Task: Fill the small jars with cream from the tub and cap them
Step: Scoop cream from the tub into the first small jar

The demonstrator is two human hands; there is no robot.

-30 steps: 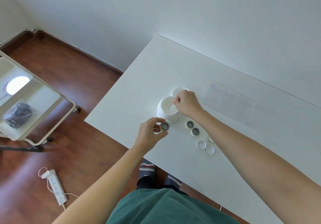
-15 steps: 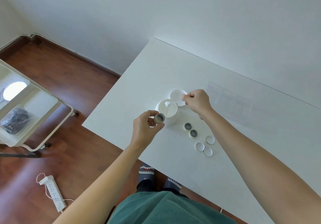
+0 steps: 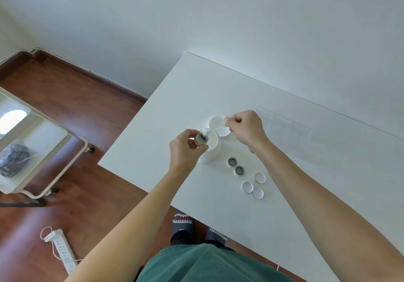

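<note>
I see the small jar [image 3: 201,139] tilted above the open tub [image 3: 211,148], gripped by the fingers of the left hand [image 3: 185,148]. The right hand [image 3: 246,128] pinches a white spatula [image 3: 213,130] whose cream-laden tip meets the jar's mouth. The tub stands on the white surface [image 3: 175,106], its lid [image 3: 218,124] just behind. Two empty jars [image 3: 236,165] and three caps [image 3: 254,186] lie nearby.

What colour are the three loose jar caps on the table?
White; the three caps show clearly in the head view.
</note>
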